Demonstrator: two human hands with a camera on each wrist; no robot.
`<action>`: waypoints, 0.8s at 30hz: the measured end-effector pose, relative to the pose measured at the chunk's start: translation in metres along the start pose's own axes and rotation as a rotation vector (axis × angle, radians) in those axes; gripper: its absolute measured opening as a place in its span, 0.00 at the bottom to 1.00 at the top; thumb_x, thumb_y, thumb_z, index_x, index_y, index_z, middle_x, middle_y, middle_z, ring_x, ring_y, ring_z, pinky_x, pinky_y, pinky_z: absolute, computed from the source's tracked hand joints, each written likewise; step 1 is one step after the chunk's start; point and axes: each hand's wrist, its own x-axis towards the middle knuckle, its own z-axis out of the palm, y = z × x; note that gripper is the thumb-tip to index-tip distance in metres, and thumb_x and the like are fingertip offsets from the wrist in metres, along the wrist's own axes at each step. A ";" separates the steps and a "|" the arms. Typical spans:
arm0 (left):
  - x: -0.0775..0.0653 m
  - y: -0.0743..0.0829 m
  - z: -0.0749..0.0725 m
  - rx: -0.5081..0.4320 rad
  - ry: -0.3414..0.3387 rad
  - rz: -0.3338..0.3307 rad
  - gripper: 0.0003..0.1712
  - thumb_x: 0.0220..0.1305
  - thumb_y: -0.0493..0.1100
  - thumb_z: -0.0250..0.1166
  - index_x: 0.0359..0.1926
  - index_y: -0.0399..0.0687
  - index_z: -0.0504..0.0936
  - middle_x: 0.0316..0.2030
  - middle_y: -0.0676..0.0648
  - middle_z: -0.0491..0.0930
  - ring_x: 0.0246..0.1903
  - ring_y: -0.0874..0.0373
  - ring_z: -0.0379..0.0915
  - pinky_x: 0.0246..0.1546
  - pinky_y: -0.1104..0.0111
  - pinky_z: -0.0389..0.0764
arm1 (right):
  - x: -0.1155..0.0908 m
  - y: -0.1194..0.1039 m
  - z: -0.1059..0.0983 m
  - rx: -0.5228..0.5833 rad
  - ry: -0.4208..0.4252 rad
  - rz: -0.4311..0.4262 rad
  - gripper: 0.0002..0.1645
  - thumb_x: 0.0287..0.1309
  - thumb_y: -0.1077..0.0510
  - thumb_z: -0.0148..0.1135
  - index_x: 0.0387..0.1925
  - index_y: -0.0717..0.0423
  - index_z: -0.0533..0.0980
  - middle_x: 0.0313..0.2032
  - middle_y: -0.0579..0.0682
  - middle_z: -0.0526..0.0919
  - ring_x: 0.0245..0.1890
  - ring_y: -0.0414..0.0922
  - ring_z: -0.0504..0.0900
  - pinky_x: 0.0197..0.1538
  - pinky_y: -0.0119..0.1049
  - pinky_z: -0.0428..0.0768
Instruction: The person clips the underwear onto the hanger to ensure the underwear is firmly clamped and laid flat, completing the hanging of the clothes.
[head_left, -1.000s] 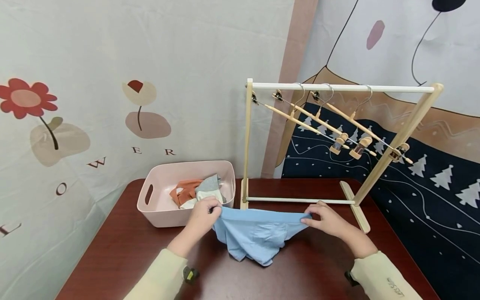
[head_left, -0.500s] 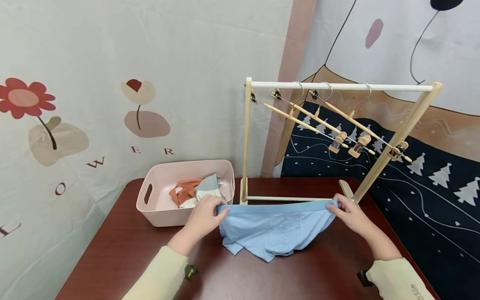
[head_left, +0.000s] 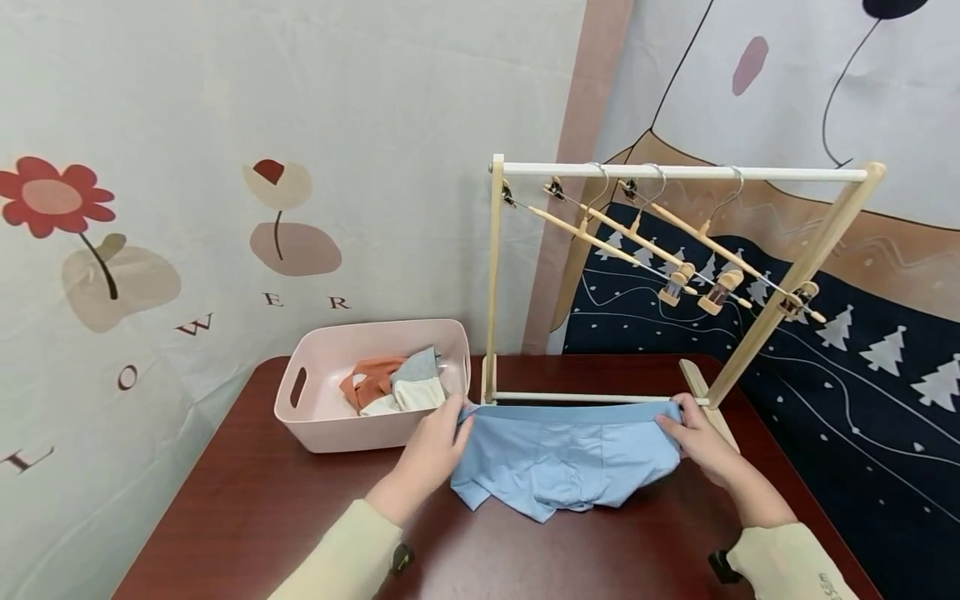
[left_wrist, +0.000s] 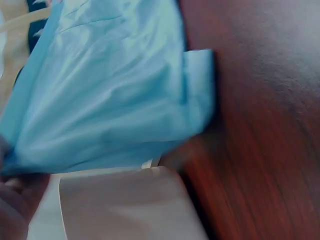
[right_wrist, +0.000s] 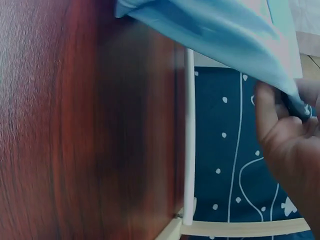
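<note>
A pair of light blue boxer briefs (head_left: 566, 458) hangs stretched between both hands, waistband up, in front of the drying rack. My left hand (head_left: 431, 450) pinches the left end of the waistband beside the pink basket. At the other end, my right hand (head_left: 703, 437) grips the waistband between thumb and fingers. The left wrist view has the taut blue cloth (left_wrist: 100, 100) running away from the hand at the lower left edge. Seen from the right wrist, the hand (right_wrist: 292, 145) holds the bunched corner of the cloth.
A pink basket (head_left: 288, 417) with orange, grey and white clothes (head_left: 401, 383) stands at left. Behind the briefs is a wooden rack (head_left: 492, 283) with a white top rail (head_left: 697, 174). Three clip hangers (head_left: 633, 242) hang from it over the dark red table (head_left: 315, 508).
The right hand has moved outward to the right and the waistband is stretched wider. The left hand has lately shifted slightly right. The briefs hang flatter, facing me.
</note>
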 end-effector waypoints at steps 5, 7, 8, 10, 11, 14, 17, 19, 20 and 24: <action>-0.003 0.000 0.013 -0.002 0.048 0.004 0.12 0.62 0.34 0.61 0.43 0.45 0.68 0.33 0.48 0.77 0.31 0.56 0.76 0.32 0.64 0.78 | 0.007 0.006 0.002 -0.093 0.089 0.089 0.22 0.70 0.56 0.47 0.54 0.63 0.51 0.49 0.65 0.68 0.45 0.41 0.72 0.44 0.27 0.70; -0.002 -0.002 0.018 0.030 0.047 0.018 0.11 0.60 0.30 0.61 0.40 0.46 0.70 0.35 0.49 0.75 0.28 0.56 0.75 0.29 0.66 0.77 | 0.010 0.009 0.004 -0.135 0.105 0.124 0.23 0.70 0.58 0.48 0.55 0.63 0.49 0.52 0.70 0.68 0.46 0.45 0.73 0.43 0.29 0.70; -0.002 -0.002 0.021 0.056 0.048 0.029 0.10 0.59 0.29 0.61 0.37 0.46 0.72 0.36 0.50 0.74 0.25 0.57 0.74 0.26 0.68 0.76 | 0.011 0.011 0.005 -0.153 0.111 0.136 0.23 0.69 0.60 0.48 0.55 0.63 0.49 0.50 0.71 0.69 0.45 0.47 0.74 0.42 0.30 0.71; -0.001 -0.001 0.026 0.121 0.043 0.053 0.10 0.57 0.27 0.61 0.33 0.47 0.77 0.37 0.51 0.74 0.21 0.58 0.72 0.21 0.72 0.73 | 0.015 0.014 0.007 -0.209 0.126 0.151 0.23 0.67 0.62 0.48 0.54 0.64 0.48 0.45 0.69 0.72 0.40 0.48 0.74 0.39 0.32 0.70; -0.001 0.000 0.029 0.155 0.039 0.063 0.11 0.56 0.26 0.61 0.33 0.47 0.80 0.39 0.50 0.74 0.19 0.57 0.72 0.19 0.72 0.73 | 0.017 0.016 0.008 -0.244 0.141 0.154 0.22 0.66 0.63 0.49 0.53 0.64 0.49 0.40 0.67 0.73 0.37 0.47 0.74 0.38 0.33 0.69; 0.001 0.002 0.037 0.276 -0.025 0.082 0.13 0.56 0.26 0.62 0.39 0.44 0.84 0.45 0.46 0.75 0.26 0.54 0.77 0.23 0.70 0.77 | 0.024 0.021 0.011 -0.344 0.204 0.152 0.21 0.64 0.65 0.48 0.51 0.62 0.50 0.30 0.62 0.72 0.26 0.46 0.69 0.31 0.34 0.67; 0.002 0.002 0.044 0.361 -0.108 0.093 0.18 0.56 0.26 0.62 0.49 0.40 0.82 0.53 0.41 0.73 0.42 0.48 0.77 0.34 0.65 0.81 | 0.030 0.026 0.016 -0.420 0.239 0.132 0.21 0.62 0.66 0.49 0.52 0.62 0.52 0.34 0.70 0.75 0.26 0.50 0.72 0.30 0.35 0.68; 0.000 -0.001 0.048 0.386 -0.144 0.097 0.19 0.56 0.27 0.62 0.50 0.39 0.81 0.58 0.39 0.70 0.51 0.46 0.73 0.37 0.64 0.82 | 0.031 0.030 0.020 -0.449 0.215 0.116 0.24 0.61 0.66 0.50 0.54 0.64 0.53 0.43 0.75 0.75 0.32 0.55 0.77 0.33 0.39 0.72; -0.002 -0.003 0.050 0.393 -0.147 0.105 0.18 0.56 0.27 0.63 0.49 0.39 0.82 0.60 0.38 0.70 0.52 0.46 0.71 0.36 0.64 0.82 | 0.031 0.031 0.022 -0.461 0.193 0.106 0.25 0.61 0.66 0.52 0.56 0.65 0.53 0.47 0.76 0.74 0.36 0.57 0.78 0.35 0.41 0.75; -0.010 -0.009 0.054 0.414 -0.129 0.177 0.13 0.53 0.32 0.67 0.41 0.44 0.85 0.54 0.41 0.74 0.49 0.49 0.72 0.28 0.64 0.80 | 0.024 0.031 0.029 -0.587 0.134 0.098 0.31 0.57 0.63 0.59 0.57 0.69 0.58 0.50 0.73 0.71 0.48 0.64 0.74 0.46 0.52 0.75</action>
